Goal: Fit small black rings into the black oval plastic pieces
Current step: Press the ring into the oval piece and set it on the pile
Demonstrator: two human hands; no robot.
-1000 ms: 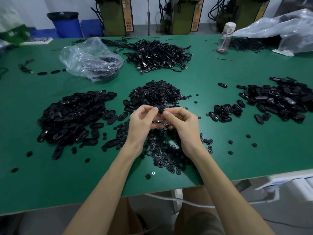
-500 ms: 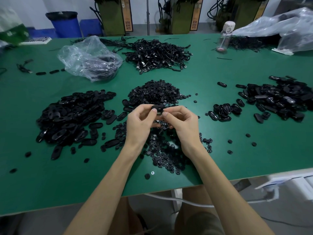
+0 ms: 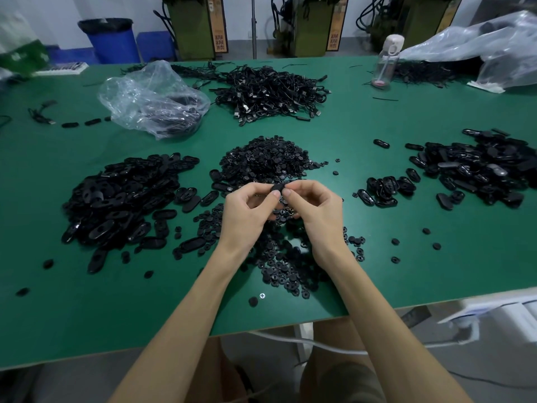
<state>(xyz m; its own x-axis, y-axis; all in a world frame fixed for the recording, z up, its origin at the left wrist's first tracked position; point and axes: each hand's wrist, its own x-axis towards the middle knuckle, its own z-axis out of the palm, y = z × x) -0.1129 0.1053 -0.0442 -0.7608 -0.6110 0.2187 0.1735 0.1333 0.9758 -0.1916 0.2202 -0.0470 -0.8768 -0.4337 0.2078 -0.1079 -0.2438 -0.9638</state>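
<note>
- Oval piece (image 3: 278,187): one black plastic oval, held above the table (image 3: 58,315) at centre, pinched from both sides; whether a ring sits in it cannot be told.
- Left hand (image 3: 247,212): fingers curled, thumb and fingertips pinching the left end of the oval piece.
- Right hand (image 3: 316,210): likewise curled, pinching the right end; the two thumbs nearly meet beneath it.
- Ring heap (image 3: 267,159): one mound of small black rings just behind the hands.
- Ring scatter (image 3: 284,263): a second, flatter spread under the wrists, partly hidden by both forearms.
- Left oval pile (image 3: 122,205), right oval pile (image 3: 479,170), small oval cluster (image 3: 383,189): three groups of oval pieces; single pieces too many to count.
- Cable heap (image 3: 270,91): one tangle of black cables at the far centre.
- Clear bag (image 3: 154,100): one, left of the cables, holding dark parts.
- Large clear bag (image 3: 494,50): one, at the far right corner.
- Bottle (image 3: 388,62): one, upright, beside the large bag.
- Blue bin (image 3: 113,39): one, beyond the table.
</note>
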